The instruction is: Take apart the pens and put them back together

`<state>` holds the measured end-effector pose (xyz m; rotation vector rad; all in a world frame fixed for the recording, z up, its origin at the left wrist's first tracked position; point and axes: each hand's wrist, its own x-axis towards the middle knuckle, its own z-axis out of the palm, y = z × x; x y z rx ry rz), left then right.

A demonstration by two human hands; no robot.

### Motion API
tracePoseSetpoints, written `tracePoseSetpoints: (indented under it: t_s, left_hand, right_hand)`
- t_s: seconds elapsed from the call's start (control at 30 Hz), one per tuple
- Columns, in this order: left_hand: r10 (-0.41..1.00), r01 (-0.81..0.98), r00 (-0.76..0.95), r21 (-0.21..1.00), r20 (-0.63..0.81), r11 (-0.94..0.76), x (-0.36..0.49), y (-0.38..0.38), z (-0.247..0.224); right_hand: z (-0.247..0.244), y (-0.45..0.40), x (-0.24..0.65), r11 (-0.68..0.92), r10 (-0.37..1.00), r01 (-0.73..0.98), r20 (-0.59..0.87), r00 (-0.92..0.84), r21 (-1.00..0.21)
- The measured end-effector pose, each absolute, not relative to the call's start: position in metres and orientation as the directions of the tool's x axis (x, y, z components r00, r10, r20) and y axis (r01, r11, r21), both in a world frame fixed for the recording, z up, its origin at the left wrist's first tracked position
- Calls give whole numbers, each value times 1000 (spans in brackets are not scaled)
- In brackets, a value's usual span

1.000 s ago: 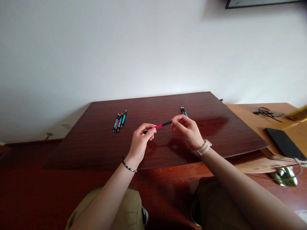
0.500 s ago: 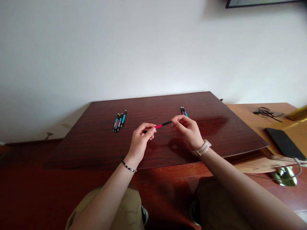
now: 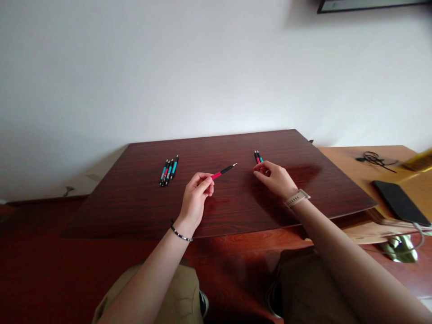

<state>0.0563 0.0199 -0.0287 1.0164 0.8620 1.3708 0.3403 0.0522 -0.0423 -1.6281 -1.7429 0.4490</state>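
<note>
Pen (image 3: 224, 171), pink barrel w/ black grip, is held in L hand (image 3: 195, 191) above mid table (image 3: 222, 220), pale tip aimed R & slightly away. L thumb & index pinch barrel, other fingers curled under; L forearm slants up & inward from bottom left, bracelet (image 3: 181, 235) at wrist. R hand (image 3: 275, 177) is approx. palm-down, hiding near ends of 2 pens (image 3: 257, 157); fingers bent, thumb close to index, can't tell if gripping anything. R forearm slants in from bottom right, wristband (image 3: 297, 198) on. 4 pens (image 3: 169, 170) lie far left.
</note>
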Motion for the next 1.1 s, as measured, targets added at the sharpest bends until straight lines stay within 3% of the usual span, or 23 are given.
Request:
tracePoseSetpoints:
  t_s: [0.3, 0.43, 0.5, 0.57, 0.67, 0.77, 0.87, 1.1]
  left_hand:
    - [996, -355, 50, 933, 74, -52, 56, 20, -28]
    - [995, -342, 46, 937, 85, -64, 57, 20, -29]
    - [995, -332, 49, 941, 85, -64, 57, 20, -29]
    - [995, -324, 54, 944, 82, -60, 58, 20, -29]
    - [995, -318, 60, 947, 76, -53, 59, 19, -29]
    - [995, -316, 66, 947, 73, -49, 59, 18, -29]
    - [995, -323, 67, 945, 76, -51, 61, 17, -29]
    - [993, -314, 89, 948, 77, -46, 63, 17, -29]
  right_hand:
    - [-51, 55, 339, 45, 969, 868, 232, 82, -495]
    - [-51, 55, 339, 44, 977, 877, 204, 62, -478]
    - [-48, 54, 337, 53, 973, 847, 217, 74, -530]
    - [-44, 53, 333, 109, 970, 725, 231, 71, -680]
    - [-37, 50, 323, 195, 978, 300, 208, 10, -934]
    - [-31, 45, 313, 184, 983, -39, 184, -7, -982]
    - [-28, 40, 305, 171, 985, -143, 175, -10, -975]
    - [-31, 37, 299, 200, 979, -141, 204, -15, -970]
